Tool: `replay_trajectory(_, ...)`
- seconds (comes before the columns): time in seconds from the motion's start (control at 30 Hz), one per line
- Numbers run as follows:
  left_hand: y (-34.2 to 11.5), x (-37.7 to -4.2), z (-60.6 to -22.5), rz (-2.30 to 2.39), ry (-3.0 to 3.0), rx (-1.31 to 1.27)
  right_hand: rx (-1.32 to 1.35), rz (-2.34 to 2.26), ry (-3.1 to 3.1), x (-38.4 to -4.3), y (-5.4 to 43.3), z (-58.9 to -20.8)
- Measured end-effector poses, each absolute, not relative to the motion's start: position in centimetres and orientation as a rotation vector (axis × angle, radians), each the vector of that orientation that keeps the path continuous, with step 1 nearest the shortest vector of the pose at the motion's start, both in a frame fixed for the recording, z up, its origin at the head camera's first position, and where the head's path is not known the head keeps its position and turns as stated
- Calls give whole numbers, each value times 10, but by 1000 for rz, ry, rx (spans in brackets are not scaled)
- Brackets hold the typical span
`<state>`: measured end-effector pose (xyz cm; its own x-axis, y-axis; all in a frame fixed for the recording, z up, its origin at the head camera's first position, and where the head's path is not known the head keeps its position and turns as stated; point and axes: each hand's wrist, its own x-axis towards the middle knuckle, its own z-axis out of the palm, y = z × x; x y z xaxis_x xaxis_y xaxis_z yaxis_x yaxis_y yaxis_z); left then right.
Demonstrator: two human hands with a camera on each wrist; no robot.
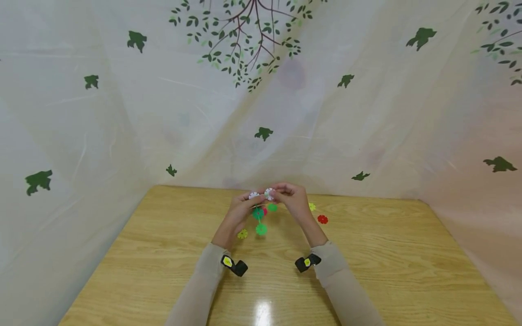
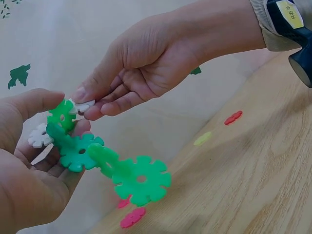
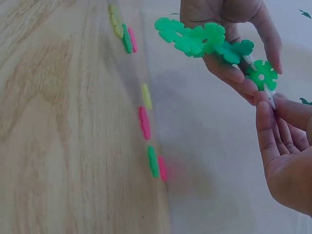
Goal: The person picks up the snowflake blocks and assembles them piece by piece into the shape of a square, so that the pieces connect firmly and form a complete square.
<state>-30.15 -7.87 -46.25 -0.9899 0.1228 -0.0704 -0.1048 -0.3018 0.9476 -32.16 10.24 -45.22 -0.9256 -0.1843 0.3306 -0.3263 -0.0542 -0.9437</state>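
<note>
My left hand (image 1: 240,212) holds a chain of notched plastic snowflake discs above the table's far part. Linked in it are bright green discs (image 2: 142,179), a darker green disc (image 2: 82,151) and a white disc (image 2: 39,136). The chain lies across the curled fingers, the thumb over its upper end. My right hand (image 1: 294,202) pinches another white disc (image 2: 84,107) between thumb and fingers. That disc's edge meets the small green disc (image 3: 262,76) at the chain's upper end. The lower green end (image 1: 261,229) hangs free.
Loose discs lie on the wooden table (image 1: 171,253): a red disc (image 1: 322,219) and a yellow one (image 1: 312,206) right of the hands, another yellow disc (image 1: 242,233) by the left wrist. Several pink and green ones lie further back. A printed cloth (image 1: 212,136) hangs behind the table.
</note>
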Motion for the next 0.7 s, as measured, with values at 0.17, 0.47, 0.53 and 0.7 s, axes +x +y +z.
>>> replay_trajectory(0.17, -80, -302, -464, 2358, 1824, 21, 525, 2175, -2113, -322, 99, -455)
replay_trajectory(0.47, -79, -302, -470, 2229, 1974, 19, 547, 2028, -2322, -319, 98, -455)
replay_trajectory(0.53, -79, -302, -472, 2229, 1980, -7, 559, 1986, -2388, -321, 103, -454)
replay_trajectory(0.7, -79, -303, -475, 2223, 1981, -63, 566, 1842, -2529, -334, 125, -449)
